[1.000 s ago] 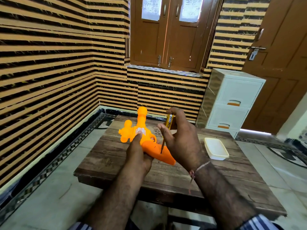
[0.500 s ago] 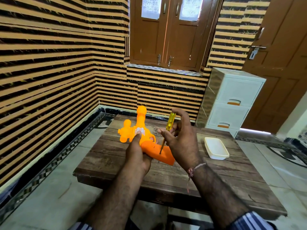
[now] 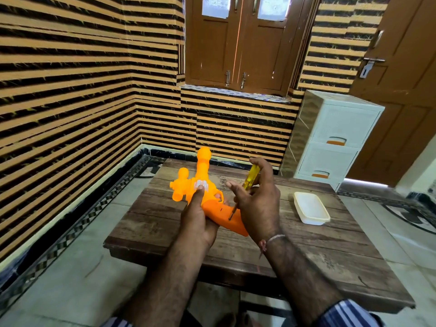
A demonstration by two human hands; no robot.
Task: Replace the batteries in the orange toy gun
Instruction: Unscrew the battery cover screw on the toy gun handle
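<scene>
Our left hand (image 3: 197,215) grips the bright orange plastic toy gun (image 3: 207,197); right-hand fingers (image 3: 236,186) pinch the yellow-handled screwdriver (image 3: 250,179), whose tip may slip off the grip's screw.

Both forearms are bare from the wrist back to near the elbow, with dark hair along them. The left hand (image 3: 197,223) and the right hand (image 3: 258,208) wear no gloves and no rings that can be made out. Around the right wrist sits a thin thread band (image 3: 273,239), pale where it crosses the wrist, with a short reddish end hanging from it on the inner side. At the lower right edge of the view a striped sleeve (image 3: 346,313) shows, dark blue with white lines, pushed up the arm. A small strip of the same striped cloth (image 3: 118,323) shows at the bottom edge beside the left arm.
</scene>
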